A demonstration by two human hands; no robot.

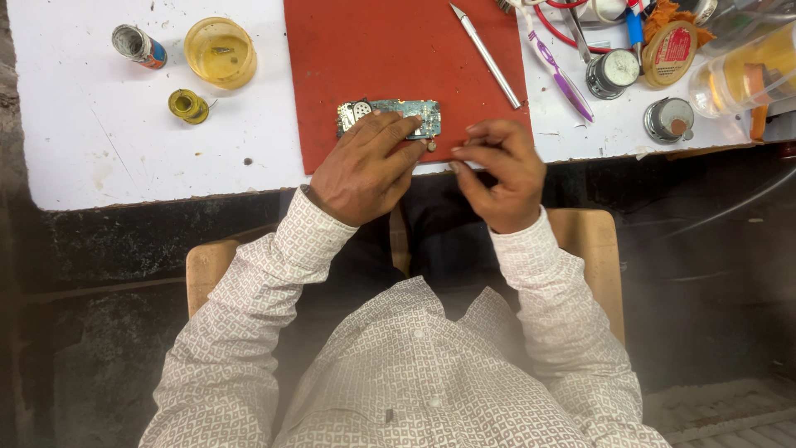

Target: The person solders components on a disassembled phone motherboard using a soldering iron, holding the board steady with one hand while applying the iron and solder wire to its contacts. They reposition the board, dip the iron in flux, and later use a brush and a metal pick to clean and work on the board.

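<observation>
Holding the small blue-green circuit board (390, 117) flat on the red mat (398, 58), your left hand (365, 170) lies across it, fingers extended and pressed together on its top face. The board sits at the mat's lower edge, centre of the frame. Your right hand (495, 172) curls just beside it, fingertips drawn together near the board's right corner; whether they pinch a tiny part you cannot tell. This looks like close inspection or part-fitting, so the next move likely calls for steady, fine fingertip work. A slim metal craft knife (487, 58) lies upper right on the mat; the white counter (99, 141) looks scuffed.
</observation>
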